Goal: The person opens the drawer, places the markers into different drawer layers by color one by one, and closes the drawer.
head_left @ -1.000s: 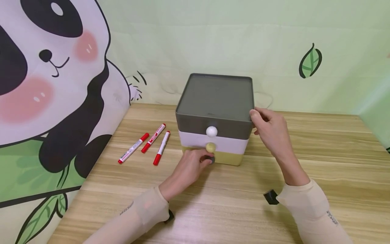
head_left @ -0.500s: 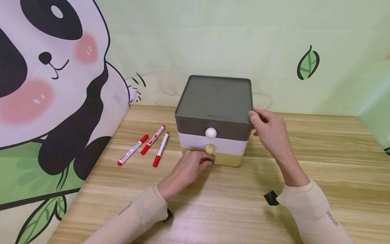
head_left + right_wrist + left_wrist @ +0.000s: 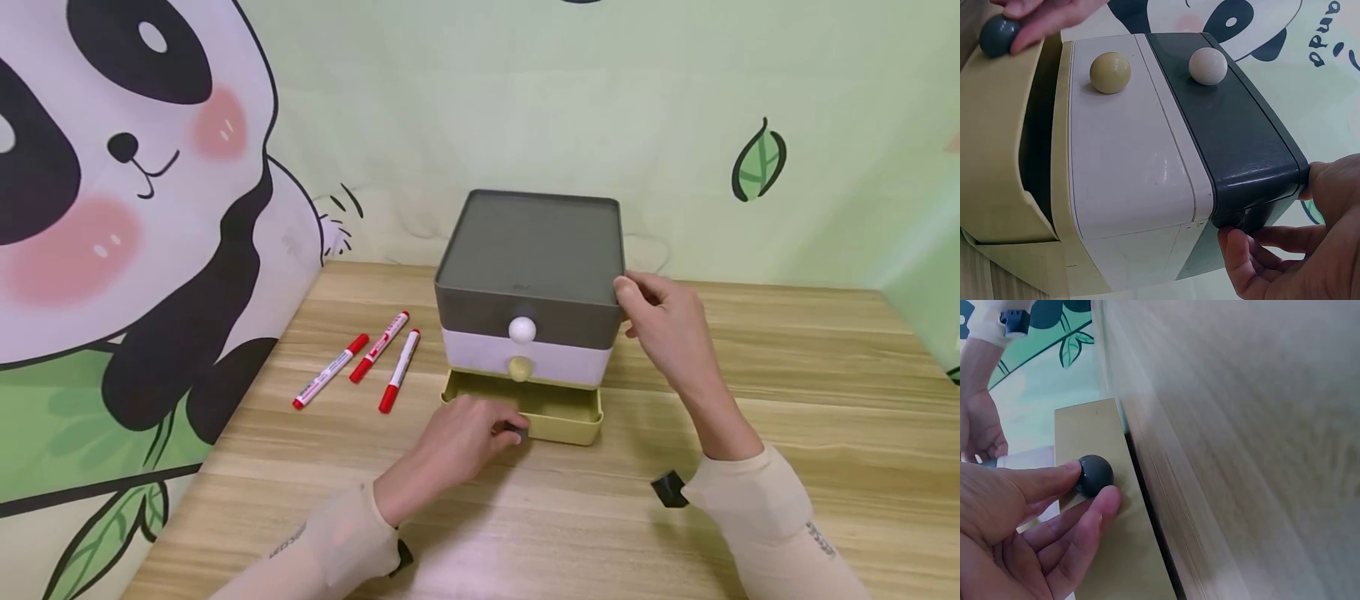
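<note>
One hard tug by left fingers (image 3: 1107, 501) pinching the dark knob (image 3: 1095, 474) could shift the box (image 3: 532, 250) nearer if right fingers (image 3: 1240, 262) gripping its corner slip.

In the head view, the left hand (image 3: 459, 442) partly hides the yellow drawer (image 3: 562, 429).
</note>
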Tool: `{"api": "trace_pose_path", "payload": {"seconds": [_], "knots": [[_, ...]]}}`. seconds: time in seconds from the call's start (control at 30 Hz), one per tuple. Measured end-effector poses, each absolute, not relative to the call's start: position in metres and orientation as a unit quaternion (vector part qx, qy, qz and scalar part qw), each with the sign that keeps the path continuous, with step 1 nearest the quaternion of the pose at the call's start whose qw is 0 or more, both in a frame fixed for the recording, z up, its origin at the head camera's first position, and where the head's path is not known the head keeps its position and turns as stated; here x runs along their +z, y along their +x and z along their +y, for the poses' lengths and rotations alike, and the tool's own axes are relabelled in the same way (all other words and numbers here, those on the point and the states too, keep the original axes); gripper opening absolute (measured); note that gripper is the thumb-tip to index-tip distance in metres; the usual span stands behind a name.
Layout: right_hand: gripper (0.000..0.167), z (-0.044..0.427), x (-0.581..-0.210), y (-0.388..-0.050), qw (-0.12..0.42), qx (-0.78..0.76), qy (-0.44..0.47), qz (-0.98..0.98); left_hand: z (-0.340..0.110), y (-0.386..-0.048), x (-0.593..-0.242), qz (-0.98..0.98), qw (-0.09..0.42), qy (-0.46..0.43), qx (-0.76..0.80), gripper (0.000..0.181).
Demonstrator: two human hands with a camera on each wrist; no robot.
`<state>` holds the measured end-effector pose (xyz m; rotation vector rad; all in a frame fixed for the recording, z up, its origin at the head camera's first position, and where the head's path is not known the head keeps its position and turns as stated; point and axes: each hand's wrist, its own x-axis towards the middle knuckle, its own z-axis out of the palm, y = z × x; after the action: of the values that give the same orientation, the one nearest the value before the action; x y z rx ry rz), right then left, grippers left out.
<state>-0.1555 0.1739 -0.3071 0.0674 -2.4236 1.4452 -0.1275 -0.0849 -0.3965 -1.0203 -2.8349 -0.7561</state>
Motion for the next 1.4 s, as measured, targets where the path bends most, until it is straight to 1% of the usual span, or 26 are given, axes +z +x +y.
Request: {"api": "trace_pose_path", "payload": {"seconds": [0.37, 0.53, 0.97, 1.2, 1.4], "knots": [[0.045, 0.175, -0.309, -0.156, 0.161, 0.51, 0.029, -0.845, -0.087, -0.098, -0.387, -0.917, -0.004, -0.341, -0.207, 0.01], [0.045, 0.174, -0.309, -0.156, 0.161, 0.511, 0.029, -0.844, -0.088, -0.086, -0.384, -0.919, 0.002, -0.35, -0.182, 0.009], [0.046, 0.174, -0.308, -0.156, 0.158, 0.51, 0.026, -0.845, -0.092, -0.061, -0.38, -0.919, -0.017, -0.37, -0.133, 0.017], [0.047, 0.173, -0.308, -0.156, 0.156, 0.509, 0.023, -0.846, -0.094, -0.049, -0.38, -0.918, -0.036, -0.375, -0.125, 0.015], [0.048, 0.174, -0.308, -0.155, 0.155, 0.51, 0.023, -0.846, -0.097, -0.042, -0.382, -0.918, -0.039, -0.375, -0.125, 0.016]]}}
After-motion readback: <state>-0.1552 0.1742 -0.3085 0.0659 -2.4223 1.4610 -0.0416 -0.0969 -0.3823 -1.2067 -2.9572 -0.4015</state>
